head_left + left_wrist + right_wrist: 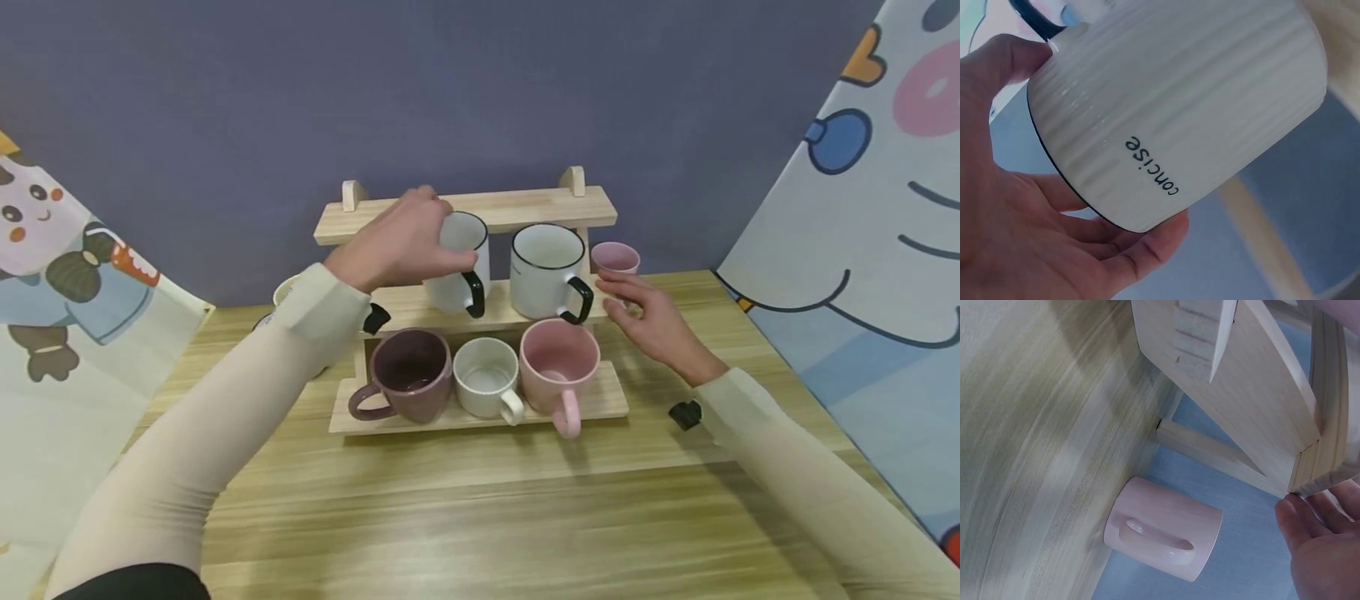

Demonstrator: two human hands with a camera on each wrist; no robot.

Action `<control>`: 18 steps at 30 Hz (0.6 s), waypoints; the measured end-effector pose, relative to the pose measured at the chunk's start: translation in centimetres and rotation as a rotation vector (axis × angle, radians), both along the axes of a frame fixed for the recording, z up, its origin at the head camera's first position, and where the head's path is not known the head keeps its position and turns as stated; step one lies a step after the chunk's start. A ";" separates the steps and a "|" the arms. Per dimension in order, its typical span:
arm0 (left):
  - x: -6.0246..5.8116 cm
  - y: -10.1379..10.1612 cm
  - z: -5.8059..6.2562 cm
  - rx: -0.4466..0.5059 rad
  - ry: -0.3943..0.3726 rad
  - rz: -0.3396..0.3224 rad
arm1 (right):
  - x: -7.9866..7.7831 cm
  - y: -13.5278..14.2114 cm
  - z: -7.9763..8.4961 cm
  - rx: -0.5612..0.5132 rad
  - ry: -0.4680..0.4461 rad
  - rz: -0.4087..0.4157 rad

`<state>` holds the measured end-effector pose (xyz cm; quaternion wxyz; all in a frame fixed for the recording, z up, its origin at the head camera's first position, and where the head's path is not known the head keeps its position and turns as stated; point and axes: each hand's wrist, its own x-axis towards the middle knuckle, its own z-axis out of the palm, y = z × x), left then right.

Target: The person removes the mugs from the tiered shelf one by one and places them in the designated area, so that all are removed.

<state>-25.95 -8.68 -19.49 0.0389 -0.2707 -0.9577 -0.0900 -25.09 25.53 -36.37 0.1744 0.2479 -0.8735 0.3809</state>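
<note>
My left hand (pixel 408 242) grips a white ribbed mug (pixel 1179 106) with a black rim and black handle on the rack's middle shelf. In the left wrist view the thumb lies near the handle, and the other fingers reach the far side of the rim. The word "concise" shows on the mug's side. My right hand (pixel 648 321) touches the right end of the wooden rack (pixel 1322 469) with its fingertips and holds no mug. A second white mug (pixel 546 271) with a black handle stands on the same shelf, between the hands.
On the bottom shelf stand a plum mug (pixel 411 375), a small white cup (pixel 486 379) and a pink mug (pixel 558 362). A pale pink mug (pixel 1163 528) stands on the table behind the rack's right side. Left of the rack, a pale cup (pixel 285 288) is partly hidden by my sleeve.
</note>
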 end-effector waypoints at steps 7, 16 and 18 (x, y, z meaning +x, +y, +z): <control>2.0 -3.1 2.7 0.035 -0.038 0.067 | 0.0 0.0 0.0 0.009 -0.001 -0.006; 5.0 -8.2 4.2 0.055 0.004 0.146 | 0.1 0.0 0.2 0.008 -0.025 -0.010; 5.6 -9.4 4.2 0.052 0.020 0.156 | 0.2 -0.1 0.2 0.007 -0.023 -0.011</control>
